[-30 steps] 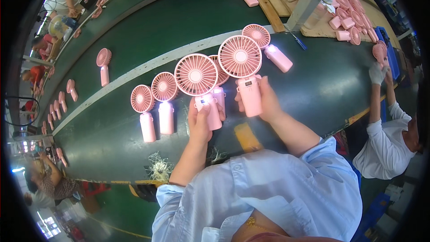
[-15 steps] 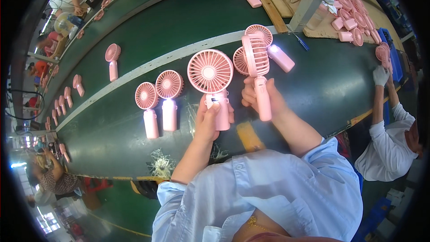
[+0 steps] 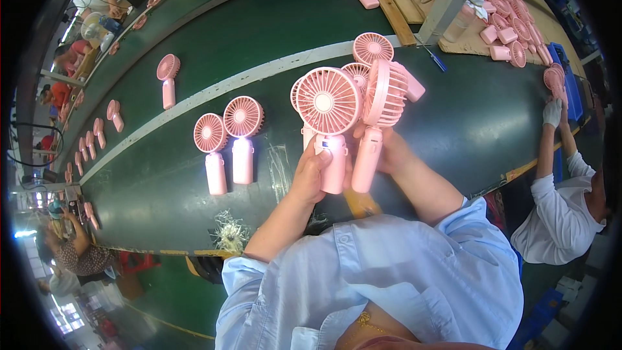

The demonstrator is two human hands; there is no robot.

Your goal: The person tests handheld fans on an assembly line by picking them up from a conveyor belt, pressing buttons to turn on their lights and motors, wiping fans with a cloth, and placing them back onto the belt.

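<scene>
My left hand [image 3: 310,175] is closed round the handle of a pink handheld fan [image 3: 324,102], its thumb on the front by a small dark display and a bright light. Beside it, touching or nearly so, a second handheld fan [image 3: 368,159] is turned edge-on, gripped by my right hand [image 3: 391,149], whose fingers are mostly hidden behind the handle. More pink fans show partly behind these two, one with its round head [image 3: 373,47] above them. To the left, a pink fan [image 3: 215,174] and another with a lit handle [image 3: 243,161] lie side by side on the dark green table [image 3: 155,188].
Across a pale divider strip [image 3: 259,76], single fans such as this pink one [image 3: 168,81] lie in a line. A heap of pink fans [image 3: 508,23] is at the far right, near a blue pen [image 3: 437,61]. A gloved co-worker [image 3: 557,201] handles a fan by a blue bin.
My left hand has moved right with its fan, bringing it up against the one in my right hand. The fans beyond the strip have shifted slightly to the right.
</scene>
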